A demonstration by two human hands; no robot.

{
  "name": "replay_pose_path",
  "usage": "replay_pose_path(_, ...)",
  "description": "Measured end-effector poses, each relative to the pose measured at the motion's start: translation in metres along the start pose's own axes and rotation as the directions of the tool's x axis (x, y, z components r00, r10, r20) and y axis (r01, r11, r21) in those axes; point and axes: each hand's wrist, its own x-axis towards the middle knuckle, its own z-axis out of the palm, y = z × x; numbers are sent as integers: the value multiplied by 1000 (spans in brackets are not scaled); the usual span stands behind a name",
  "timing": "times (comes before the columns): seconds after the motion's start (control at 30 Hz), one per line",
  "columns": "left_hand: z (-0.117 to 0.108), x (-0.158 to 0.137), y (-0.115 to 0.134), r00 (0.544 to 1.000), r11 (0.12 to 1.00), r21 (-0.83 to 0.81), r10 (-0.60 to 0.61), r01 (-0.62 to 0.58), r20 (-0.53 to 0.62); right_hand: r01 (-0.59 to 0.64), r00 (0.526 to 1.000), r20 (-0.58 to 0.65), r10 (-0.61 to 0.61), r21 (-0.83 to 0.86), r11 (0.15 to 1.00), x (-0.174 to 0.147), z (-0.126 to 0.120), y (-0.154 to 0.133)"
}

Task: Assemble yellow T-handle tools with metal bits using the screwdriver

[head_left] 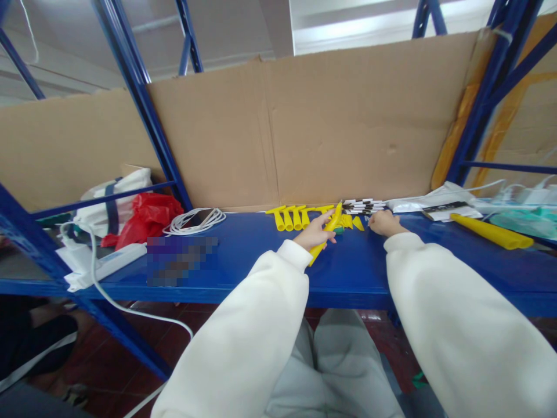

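Note:
In my left hand (317, 232) is a long, narrow yellow piece (333, 223), held at a slant with its lower end toward the table's front edge; the fingers are wrapped round it. My right hand (383, 223) is curled on the blue tabletop beside a bundle of black-and-white sticks (364, 206). What its fingers hold, if anything, is hidden. Small yellow pieces (357, 223) lie between the hands, along with a small green thing (339, 230) partly behind my left hand. Left of it, several yellow tube-ended pieces (288, 219) lie in a row.
A large yellow rolled piece (491, 232) lies on the blue table (256, 255) at right, near a white packet (450, 210). Leftward are a coiled white cable (198, 220), a red bag (150, 217) and a power strip (115, 261). A cardboard panel (339, 128) stands behind.

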Motion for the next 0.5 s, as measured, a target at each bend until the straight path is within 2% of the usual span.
replay_pose_path(0.07, 0, 0, 0, 1000, 1000, -19, -9, 9, -5, 26, 999, -23, -24, 93, 995, 3, 1, -2)
replay_pose_path(0.13, -1, 1, 0, 1000, 999, -40, -16, 16, -9, 112, 992, -80, -94, 247, 962, 6, 1, -7)
replay_pose_path(0.2, 0, 1, 0, 1000, 998, -65, -22, 21, -13, 257, 964, -174, -200, 439, 861, 6, 1, -15)
replay_pose_path(0.27, 0, 0, 0, 1000, 995, -94, -24, 23, -12, 386, 922, -279, -269, 605, 696, 4, 1, -26)
replay_pose_path(0.37, -1, 0, 0, 1000, 992, -128, -4, 5, 8, 454, 890, -347, -296, 744, 491, -4, -1, -41)
replay_pose_path(0.43, -1, -1, 1, 1000, 991, -133, 7, -4, 17, 457, 884, -344, -317, 778, 431, -11, -2, -47)
replay_pose_path(0.5, -2, -1, 1, 1000, 991, -134, 6, -4, 14, 454, 883, -337, -327, 792, 408, -17, -4, -51)
